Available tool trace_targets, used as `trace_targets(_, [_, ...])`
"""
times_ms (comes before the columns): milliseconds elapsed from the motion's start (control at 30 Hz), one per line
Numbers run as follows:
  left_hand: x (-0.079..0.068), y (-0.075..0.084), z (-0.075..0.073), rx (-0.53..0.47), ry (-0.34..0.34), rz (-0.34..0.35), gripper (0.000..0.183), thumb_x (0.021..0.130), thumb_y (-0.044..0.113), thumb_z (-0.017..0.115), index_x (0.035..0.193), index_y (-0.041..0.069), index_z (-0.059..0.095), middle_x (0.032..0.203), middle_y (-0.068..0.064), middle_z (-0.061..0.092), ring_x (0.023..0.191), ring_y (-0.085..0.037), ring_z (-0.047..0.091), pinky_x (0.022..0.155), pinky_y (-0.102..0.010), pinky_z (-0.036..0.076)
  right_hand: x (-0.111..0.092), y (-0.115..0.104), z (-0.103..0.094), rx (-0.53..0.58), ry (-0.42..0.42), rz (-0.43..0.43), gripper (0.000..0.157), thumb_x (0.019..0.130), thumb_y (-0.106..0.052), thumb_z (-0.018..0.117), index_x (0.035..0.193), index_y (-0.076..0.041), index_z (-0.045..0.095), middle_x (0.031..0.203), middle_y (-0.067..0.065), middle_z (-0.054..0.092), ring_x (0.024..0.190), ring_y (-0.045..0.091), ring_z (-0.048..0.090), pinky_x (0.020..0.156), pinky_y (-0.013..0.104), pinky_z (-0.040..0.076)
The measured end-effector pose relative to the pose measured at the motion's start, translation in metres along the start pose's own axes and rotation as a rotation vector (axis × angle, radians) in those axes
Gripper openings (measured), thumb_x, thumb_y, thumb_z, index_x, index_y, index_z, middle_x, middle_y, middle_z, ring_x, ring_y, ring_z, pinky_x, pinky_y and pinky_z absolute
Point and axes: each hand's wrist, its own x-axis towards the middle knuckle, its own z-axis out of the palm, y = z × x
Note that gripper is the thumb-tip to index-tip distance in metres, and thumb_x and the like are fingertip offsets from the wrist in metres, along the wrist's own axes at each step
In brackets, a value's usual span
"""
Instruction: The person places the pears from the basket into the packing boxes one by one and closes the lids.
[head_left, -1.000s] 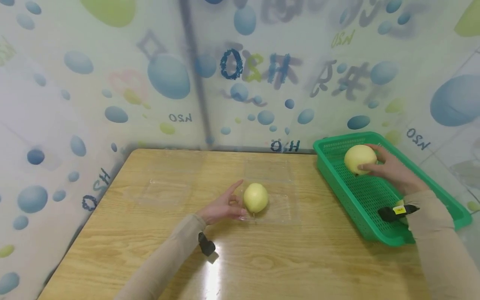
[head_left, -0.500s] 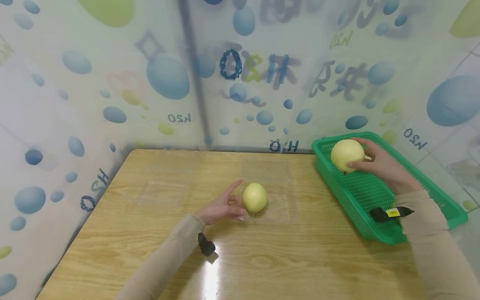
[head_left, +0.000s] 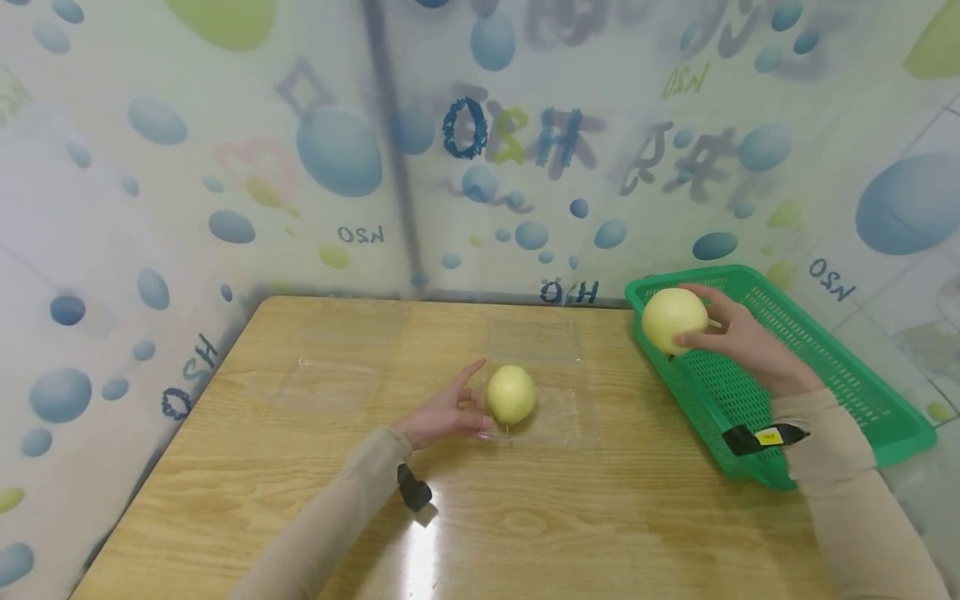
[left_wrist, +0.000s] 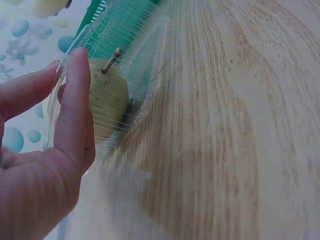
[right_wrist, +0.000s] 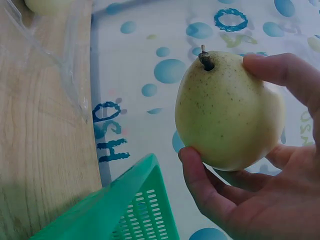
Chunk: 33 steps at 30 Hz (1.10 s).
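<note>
A pale yellow-green pear (head_left: 673, 321) is held by my right hand (head_left: 738, 337) over the left rim of the green plastic basket (head_left: 825, 333). Seen in the right wrist view, fingers and thumb curl round that pear (right_wrist: 227, 110), its stem showing at the top. My left hand (head_left: 444, 417) pinches the near left rim of a clear plastic box (head_left: 562, 412) whose lid stands folded back. Inside that box sits another pear (head_left: 511, 395). From the left wrist, this pear (left_wrist: 110, 95) shows through the box's ribbed wall, with thumb and finger on the rim.
A second clear plastic box (head_left: 330, 383) lies open on the left of the wooden table (head_left: 465, 533). Behind the table stands a wall covering (head_left: 300, 208) with blue and green bubble prints. The basket has raised, slotted sides.
My right hand has carried its pear leftward, from the basket's middle to above its left rim. The left hand and the pear in the box have stayed in place.
</note>
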Motion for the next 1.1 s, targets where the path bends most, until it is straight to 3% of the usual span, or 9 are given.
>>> trace_targets(100, [0.000, 0.000, 0.000, 0.003, 0.009, -0.007, 0.102, 0.085, -0.011, 0.063, 0.156, 0.025, -0.001, 0.110, -0.021, 0.041, 0.090, -0.029, 0.063, 0.086, -0.043, 0.055, -0.001, -0.001, 0.006, 0.015, -0.010, -0.002, 0.081, 0.093, -0.018, 0.066, 0.156, -0.021, 0.015, 0.149, 0.025, 0.023, 0.131, 0.047, 0.029, 0.099, 0.069, 0.024])
trace_targets(300, [0.000, 0.000, 0.000, -0.005, 0.010, -0.012, 0.102, 0.085, -0.011, 0.063, 0.156, 0.025, -0.002, 0.111, -0.021, 0.040, 0.091, -0.030, 0.063, 0.088, -0.044, 0.055, -0.001, 0.001, 0.015, 0.020, -0.021, -0.009, 0.081, 0.092, -0.018, 0.067, 0.155, -0.024, 0.017, 0.152, 0.021, 0.016, 0.127, 0.048, 0.036, 0.098, 0.069, 0.026])
trace_targets(533, [0.001, 0.000, 0.000, -0.011, -0.001, -0.011, 0.102, 0.086, -0.011, 0.062, 0.156, 0.024, -0.003, 0.107, -0.020, 0.041, 0.089, -0.026, 0.063, 0.087, -0.044, 0.055, -0.001, 0.002, 0.027, 0.040, -0.045, -0.036, 0.080, 0.092, -0.015, 0.067, 0.155, -0.021, 0.018, 0.148, 0.020, 0.024, 0.121, 0.046, 0.045, 0.097, 0.063, 0.033])
trace_targets(767, [0.000, 0.001, 0.001, -0.010, 0.009, -0.016, 0.100, 0.086, -0.012, 0.061, 0.155, 0.026, -0.001, 0.106, -0.020, 0.042, 0.091, -0.029, 0.062, 0.087, -0.044, 0.055, -0.002, 0.003, 0.038, 0.064, -0.069, -0.028, 0.081, 0.092, -0.015, 0.067, 0.155, -0.018, 0.016, 0.151, 0.019, 0.019, 0.123, 0.047, 0.043, 0.097, 0.067, 0.031])
trace_targets(1100, [-0.001, 0.001, 0.000, -0.021, 0.006, -0.025, 0.100, 0.087, -0.012, 0.060, 0.155, 0.027, -0.002, 0.105, -0.017, 0.041, 0.093, -0.030, 0.062, 0.089, -0.046, 0.053, -0.002, 0.007, 0.049, 0.081, -0.095, -0.039, 0.079, 0.092, -0.016, 0.067, 0.154, -0.018, 0.019, 0.148, 0.017, 0.025, 0.124, 0.044, 0.042, 0.095, 0.056, 0.038])
